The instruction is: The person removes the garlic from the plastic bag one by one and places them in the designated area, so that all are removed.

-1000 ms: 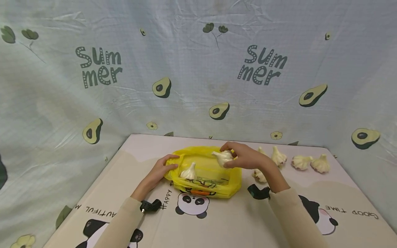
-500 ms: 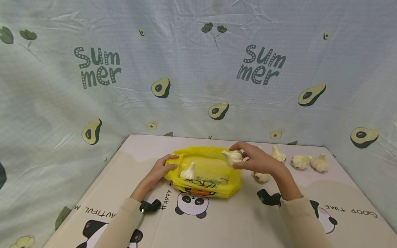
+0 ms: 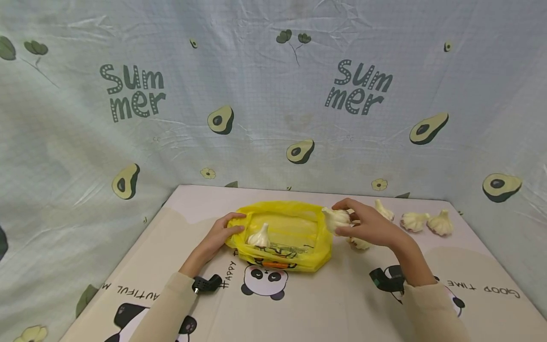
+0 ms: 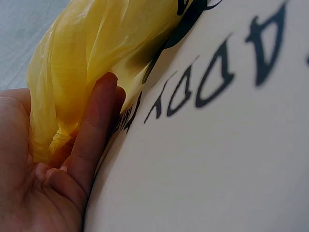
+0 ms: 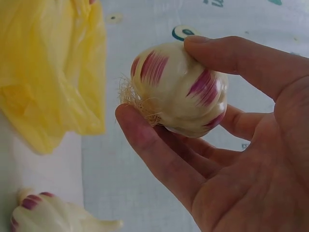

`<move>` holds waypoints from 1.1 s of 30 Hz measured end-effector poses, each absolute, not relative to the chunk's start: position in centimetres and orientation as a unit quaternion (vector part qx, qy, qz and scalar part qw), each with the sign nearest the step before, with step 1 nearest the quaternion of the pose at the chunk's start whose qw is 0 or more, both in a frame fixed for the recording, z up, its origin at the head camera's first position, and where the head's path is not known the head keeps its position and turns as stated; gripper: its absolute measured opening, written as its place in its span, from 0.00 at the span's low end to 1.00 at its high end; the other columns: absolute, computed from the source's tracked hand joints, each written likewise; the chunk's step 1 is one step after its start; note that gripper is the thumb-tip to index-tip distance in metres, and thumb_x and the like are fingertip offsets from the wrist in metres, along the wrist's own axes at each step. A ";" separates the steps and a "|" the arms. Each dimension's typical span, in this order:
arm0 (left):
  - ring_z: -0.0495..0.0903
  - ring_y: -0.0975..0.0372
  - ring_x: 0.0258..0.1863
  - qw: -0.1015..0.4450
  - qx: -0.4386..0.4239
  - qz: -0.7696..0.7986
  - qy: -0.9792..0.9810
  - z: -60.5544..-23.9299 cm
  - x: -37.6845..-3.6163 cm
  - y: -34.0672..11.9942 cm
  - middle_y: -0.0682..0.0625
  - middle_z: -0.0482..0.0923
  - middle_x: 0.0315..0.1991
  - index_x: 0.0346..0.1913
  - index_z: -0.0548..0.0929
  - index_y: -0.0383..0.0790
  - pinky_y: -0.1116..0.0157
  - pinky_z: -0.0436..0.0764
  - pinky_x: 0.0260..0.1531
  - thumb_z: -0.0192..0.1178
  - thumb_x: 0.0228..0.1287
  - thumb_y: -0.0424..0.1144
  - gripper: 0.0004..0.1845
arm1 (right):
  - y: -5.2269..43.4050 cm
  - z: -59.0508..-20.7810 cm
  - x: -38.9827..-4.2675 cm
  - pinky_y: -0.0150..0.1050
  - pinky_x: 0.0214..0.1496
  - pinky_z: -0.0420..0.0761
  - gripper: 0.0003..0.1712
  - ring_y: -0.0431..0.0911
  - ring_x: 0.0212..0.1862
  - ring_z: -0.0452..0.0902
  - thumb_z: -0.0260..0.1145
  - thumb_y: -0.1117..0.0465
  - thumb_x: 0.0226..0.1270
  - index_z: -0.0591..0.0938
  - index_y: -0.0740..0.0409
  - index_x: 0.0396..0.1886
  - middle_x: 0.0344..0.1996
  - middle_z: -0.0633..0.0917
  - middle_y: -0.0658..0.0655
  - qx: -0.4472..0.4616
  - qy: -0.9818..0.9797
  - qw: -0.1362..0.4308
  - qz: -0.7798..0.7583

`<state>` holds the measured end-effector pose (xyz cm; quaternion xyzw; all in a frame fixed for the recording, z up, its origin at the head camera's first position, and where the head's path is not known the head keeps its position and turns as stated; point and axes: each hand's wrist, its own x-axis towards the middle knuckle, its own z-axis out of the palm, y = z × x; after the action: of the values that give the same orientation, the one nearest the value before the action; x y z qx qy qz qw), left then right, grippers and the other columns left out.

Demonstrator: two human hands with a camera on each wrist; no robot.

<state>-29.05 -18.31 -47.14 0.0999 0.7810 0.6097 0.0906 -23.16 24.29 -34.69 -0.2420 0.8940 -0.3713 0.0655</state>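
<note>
A yellow plastic bag (image 3: 278, 266) lies spread wide on the table, one white garlic bulb (image 3: 259, 236) inside near its left end. My left hand (image 3: 221, 231) grips the bag's left edge; in the left wrist view, the thin plastic (image 4: 72, 63) runs between the thumb side and the fingers. Raised by the bag's right rim, my right hand (image 3: 371, 225) holds another garlic bulb (image 3: 336, 219) between thumb and fingertips. In the right wrist view this bulb (image 5: 178, 92) shows purple streaks and dry roots, with the roots facing the fingertips.
More bulbs lie to the right: a garlic bulb (image 3: 359, 244) below the right hand, partly hidden, a garlic bulb (image 3: 383, 210) behind it, and two garlic bulbs (image 3: 440, 223) farther right. A printed cloth wall (image 3: 256, 95) closes off the table's back.
My right hand has moved right with its garlic bulb, from over the bag's opening to its right rim. The left hand stays at the bag's left edge.
</note>
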 end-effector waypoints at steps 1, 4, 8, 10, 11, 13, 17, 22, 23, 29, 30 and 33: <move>0.71 0.50 0.68 0.091 0.100 0.609 0.782 -47.2 -29.1 -18.3 0.41 0.58 0.80 0.71 0.73 0.40 0.72 0.78 0.56 0.59 0.74 0.39 0.25 | 24.6 -34.8 -23.1 0.59 0.63 0.80 0.30 0.63 0.63 0.78 0.72 0.50 0.69 0.74 0.53 0.67 0.66 0.77 0.60 -0.240 0.892 0.068 -0.376; 0.71 0.51 0.68 0.088 0.098 0.605 0.785 -47.2 -29.2 -18.3 0.40 0.59 0.80 0.71 0.73 0.41 0.73 0.78 0.55 0.59 0.74 0.40 0.26 | 25.3 -35.0 -23.1 0.52 0.59 0.83 0.29 0.57 0.58 0.81 0.72 0.51 0.69 0.74 0.53 0.66 0.64 0.78 0.60 -0.235 0.885 0.073 -0.394; 0.70 0.50 0.70 0.089 0.099 0.601 0.788 -47.2 -29.3 -18.3 0.40 0.58 0.80 0.71 0.73 0.40 0.72 0.78 0.57 0.59 0.74 0.40 0.26 | 26.2 -35.2 -22.9 0.44 0.50 0.83 0.30 0.53 0.53 0.81 0.72 0.52 0.69 0.74 0.53 0.66 0.62 0.78 0.61 -0.222 0.879 0.078 -0.415; 0.69 0.50 0.71 0.089 0.098 0.600 0.789 -47.2 -29.3 -18.3 0.40 0.58 0.81 0.71 0.73 0.40 0.70 0.77 0.59 0.60 0.74 0.41 0.26 | 26.6 -35.3 -22.8 0.42 0.49 0.83 0.30 0.52 0.53 0.81 0.73 0.53 0.69 0.74 0.54 0.66 0.63 0.77 0.61 -0.215 0.878 0.079 -0.420; 0.68 0.49 0.71 0.090 0.099 0.600 0.789 -47.2 -29.3 -18.3 0.40 0.58 0.81 0.71 0.73 0.40 0.69 0.76 0.60 0.59 0.74 0.41 0.26 | 26.8 -35.4 -22.8 0.42 0.48 0.83 0.30 0.53 0.53 0.81 0.73 0.53 0.69 0.74 0.54 0.66 0.64 0.76 0.62 -0.212 0.877 0.080 -0.424; 0.67 0.49 0.72 0.089 0.097 0.600 0.789 -47.2 -29.3 -18.3 0.41 0.57 0.81 0.71 0.73 0.40 0.67 0.76 0.63 0.60 0.74 0.40 0.26 | 27.2 -35.5 -22.8 0.42 0.49 0.83 0.31 0.53 0.55 0.81 0.73 0.54 0.68 0.73 0.55 0.67 0.65 0.75 0.63 -0.205 0.877 0.079 -0.426; 0.67 0.48 0.73 0.087 0.100 0.600 0.789 -47.1 -29.2 -18.3 0.40 0.57 0.81 0.72 0.72 0.39 0.63 0.75 0.65 0.59 0.74 0.40 0.26 | 28.1 -35.6 -22.8 0.44 0.52 0.82 0.32 0.58 0.58 0.80 0.73 0.55 0.68 0.73 0.57 0.68 0.68 0.73 0.64 -0.196 0.878 0.068 -0.430; 0.66 0.48 0.73 0.087 0.104 0.601 0.788 -47.1 -29.1 -18.2 0.40 0.57 0.81 0.72 0.72 0.39 0.63 0.75 0.65 0.59 0.75 0.41 0.26 | 29.2 -35.6 -22.8 0.45 0.55 0.83 0.34 0.63 0.63 0.77 0.72 0.55 0.70 0.71 0.59 0.70 0.72 0.70 0.66 -0.186 0.883 0.061 -0.427; 0.67 0.48 0.73 0.088 0.104 0.601 0.788 -47.1 -29.1 -18.2 0.40 0.57 0.81 0.72 0.72 0.39 0.63 0.75 0.65 0.59 0.75 0.40 0.26 | 29.3 -35.6 -22.8 0.44 0.54 0.84 0.34 0.64 0.63 0.77 0.71 0.55 0.70 0.70 0.59 0.70 0.72 0.70 0.66 -0.183 0.883 0.063 -0.428; 0.66 0.48 0.73 0.088 0.104 0.601 0.788 -47.0 -29.2 -18.2 0.40 0.57 0.81 0.72 0.72 0.39 0.61 0.73 0.68 0.59 0.75 0.40 0.26 | 30.3 -35.5 -22.8 0.40 0.51 0.84 0.34 0.63 0.63 0.76 0.71 0.53 0.71 0.70 0.59 0.71 0.71 0.70 0.64 -0.168 0.884 0.063 -0.432; 0.66 0.48 0.73 0.087 0.103 0.600 0.788 -47.0 -29.2 -18.2 0.40 0.56 0.81 0.72 0.72 0.39 0.60 0.73 0.68 0.59 0.75 0.40 0.26 | 30.5 -35.5 -22.8 0.40 0.50 0.84 0.34 0.63 0.64 0.75 0.70 0.54 0.71 0.69 0.60 0.71 0.71 0.70 0.65 -0.168 0.884 0.060 -0.433; 0.66 0.47 0.74 0.087 0.101 0.599 0.790 -47.0 -29.2 -18.2 0.40 0.56 0.81 0.72 0.72 0.39 0.58 0.72 0.69 0.59 0.75 0.40 0.26 | 31.0 -35.5 -22.7 0.39 0.50 0.85 0.34 0.58 0.62 0.77 0.70 0.55 0.71 0.69 0.60 0.71 0.71 0.70 0.64 -0.163 0.882 0.052 -0.439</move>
<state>-29.15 -18.17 -46.99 0.1013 0.7896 0.5989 0.0868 -22.71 31.00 -35.47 -0.1635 0.8821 -0.4388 0.0523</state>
